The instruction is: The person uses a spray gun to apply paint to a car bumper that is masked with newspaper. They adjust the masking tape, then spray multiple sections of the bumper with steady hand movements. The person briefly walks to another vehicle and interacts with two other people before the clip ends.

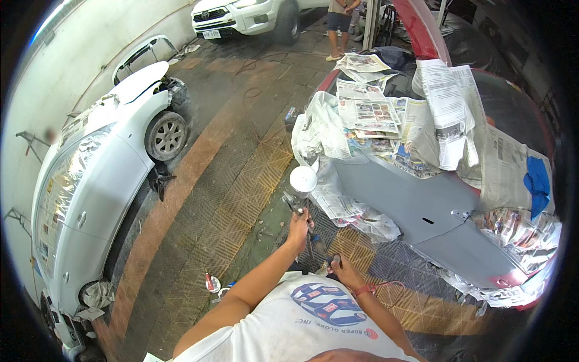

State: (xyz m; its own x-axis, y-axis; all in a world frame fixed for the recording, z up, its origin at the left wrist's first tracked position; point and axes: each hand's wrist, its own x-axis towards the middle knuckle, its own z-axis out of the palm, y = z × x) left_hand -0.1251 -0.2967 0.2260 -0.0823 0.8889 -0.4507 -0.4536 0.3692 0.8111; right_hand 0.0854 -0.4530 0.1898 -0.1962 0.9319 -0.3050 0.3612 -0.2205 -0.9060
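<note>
My left hand (298, 231) is wrapped round the grip of a metal spray gun (293, 203), held upright with a round white cup (303, 179) on top. Just beyond the cup is a car body with a matte grey panel (386, 187), its surroundings masked with newspaper (369, 111) and plastic sheet (322, 130). The gun is apart from the panel. Lower down, near my waist, my right hand (347, 273) is closed round a small dark piece (335, 259) whose kind I cannot make out.
A thin red hose (391, 285) curves beside my right wrist. Another red hose (253, 93) lies across the floor. At left stands a pale car (99, 181) with masked windows. A white pickup (241, 18) and a person (341, 27) are at the back. Small cans (212, 283) sit on the floor.
</note>
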